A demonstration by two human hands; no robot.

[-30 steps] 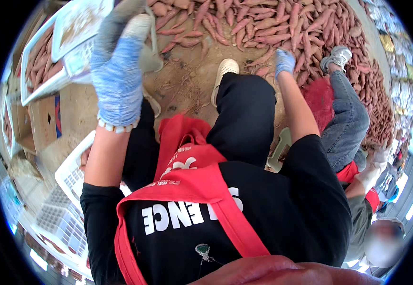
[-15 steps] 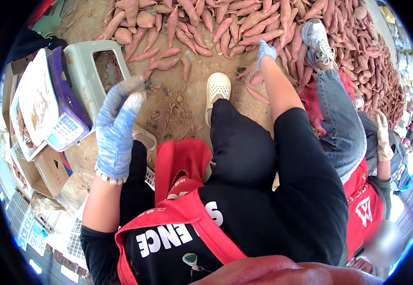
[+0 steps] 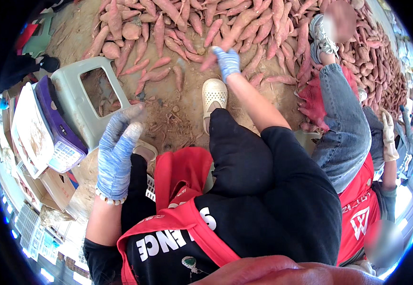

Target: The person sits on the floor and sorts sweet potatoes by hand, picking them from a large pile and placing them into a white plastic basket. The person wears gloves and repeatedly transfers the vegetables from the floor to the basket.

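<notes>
My right hand (image 3: 227, 64), in a blue knit glove, is closed on a pink sweet potato (image 3: 208, 62) near the edge of a large sweet potato pile (image 3: 178, 12). At the lower left my left hand (image 3: 120, 152), in a blue glove with pale fingertips, has its fingers apart and holds nothing; it hovers beside a grey plastic stool (image 3: 63, 88) lying on the dirt floor. One of my cream perforated shoes (image 3: 214, 95) shows between my hands.
A co-worker in jeans (image 3: 339, 128) and red vest sits close on my right, a red mesh sack (image 3: 311, 104) alongside and a gloved hand (image 3: 389, 135) raised. At left are stacked white and purple crates (image 3: 45, 123) and an open cardboard box (image 3: 52, 190).
My right hand has moved leftward along the pile and now grips a sweet potato. My left hand has come down from high in the view. The view has shifted, showing more of the pile.
</notes>
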